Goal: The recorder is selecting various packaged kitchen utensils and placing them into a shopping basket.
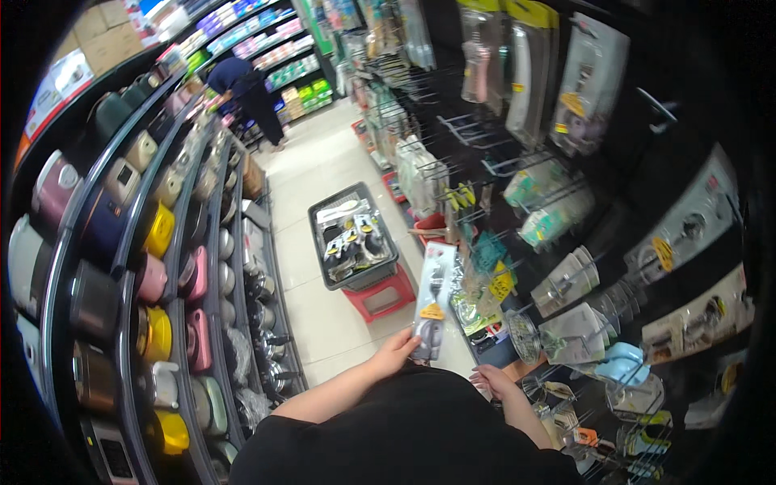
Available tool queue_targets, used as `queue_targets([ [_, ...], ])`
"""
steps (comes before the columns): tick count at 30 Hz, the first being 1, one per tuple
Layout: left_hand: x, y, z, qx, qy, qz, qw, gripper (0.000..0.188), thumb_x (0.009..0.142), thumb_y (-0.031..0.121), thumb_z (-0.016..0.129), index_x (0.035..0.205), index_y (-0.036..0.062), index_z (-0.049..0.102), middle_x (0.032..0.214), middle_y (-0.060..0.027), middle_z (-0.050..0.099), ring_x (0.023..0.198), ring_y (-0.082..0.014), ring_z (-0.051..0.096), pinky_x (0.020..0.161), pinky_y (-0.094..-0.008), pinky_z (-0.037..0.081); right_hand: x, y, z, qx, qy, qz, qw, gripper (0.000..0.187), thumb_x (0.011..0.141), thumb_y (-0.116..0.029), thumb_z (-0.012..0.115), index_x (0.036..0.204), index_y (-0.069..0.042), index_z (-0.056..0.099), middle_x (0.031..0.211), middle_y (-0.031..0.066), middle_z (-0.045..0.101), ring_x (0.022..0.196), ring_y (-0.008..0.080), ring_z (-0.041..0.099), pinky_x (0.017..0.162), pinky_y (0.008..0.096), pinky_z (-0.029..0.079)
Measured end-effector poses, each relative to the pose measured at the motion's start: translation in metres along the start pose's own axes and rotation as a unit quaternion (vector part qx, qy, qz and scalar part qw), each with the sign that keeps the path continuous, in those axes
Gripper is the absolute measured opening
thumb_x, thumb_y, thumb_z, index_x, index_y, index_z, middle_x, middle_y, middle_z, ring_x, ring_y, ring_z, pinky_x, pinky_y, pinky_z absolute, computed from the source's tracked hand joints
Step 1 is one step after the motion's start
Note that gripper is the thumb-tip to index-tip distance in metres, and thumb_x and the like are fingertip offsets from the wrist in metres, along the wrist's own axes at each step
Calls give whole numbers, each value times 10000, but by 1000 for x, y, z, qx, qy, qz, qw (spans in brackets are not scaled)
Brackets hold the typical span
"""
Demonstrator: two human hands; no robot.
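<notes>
I count 2 hands: 1 L hand (396, 354), 1 R hand (499, 383). Held pack (434, 299): 1. Bskt (364, 278): 1. Red stool (386, 284): 1. Other person (245, 90): 1. Yel. pots (171, 432), L side: 3 vis. Big hung packs (531, 77), top R: 3. Loaded packs (353, 239): several, overlapping, can't get exact no. Cookers (58, 190): 5+, rest too blurry for me.

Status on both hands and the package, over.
Left hand gripping package. Right hand near display rack, grip unclear. Gray basket on red stool ahead.
</notes>
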State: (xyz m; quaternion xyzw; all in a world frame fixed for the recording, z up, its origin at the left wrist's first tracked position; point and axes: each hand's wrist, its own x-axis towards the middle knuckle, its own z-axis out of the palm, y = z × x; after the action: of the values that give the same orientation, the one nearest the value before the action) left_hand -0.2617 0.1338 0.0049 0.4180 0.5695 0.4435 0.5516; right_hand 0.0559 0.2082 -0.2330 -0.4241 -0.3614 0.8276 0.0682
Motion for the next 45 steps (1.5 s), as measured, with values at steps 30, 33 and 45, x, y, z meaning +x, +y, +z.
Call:
queue_targets([
  [30,121,-180,-445,-369,59,-160,914,222,977,107,400,1157,49,517,1037,-68,633,847,-165,608,662,-286,498,368,-227,429,-170,-36,58,983,258,963,-213,470,1135,-26,513,884,95,638,693,146,619,613,264,516],
  [33,149,-205,-473,-361,104,-167,912,213,976,106,400,1139,44,523,1026,-81,634,810,-164,617,646,-289,507,374,-228,413,-140,-43,94,985,257,968,-239,462,1107,-31,520,863,96,644,700,153,627,611,266,524],
  [45,181,-214,-502,-467,272,-249,803,329,951,149,360,1128,-111,453,1034,-251,606,838,-291,658,650,-305,578,339,-240,332,-69,93,98,988,249,952,-213,446,1087,-31,550,901,106,634,791,193,633,687,290,527],
])
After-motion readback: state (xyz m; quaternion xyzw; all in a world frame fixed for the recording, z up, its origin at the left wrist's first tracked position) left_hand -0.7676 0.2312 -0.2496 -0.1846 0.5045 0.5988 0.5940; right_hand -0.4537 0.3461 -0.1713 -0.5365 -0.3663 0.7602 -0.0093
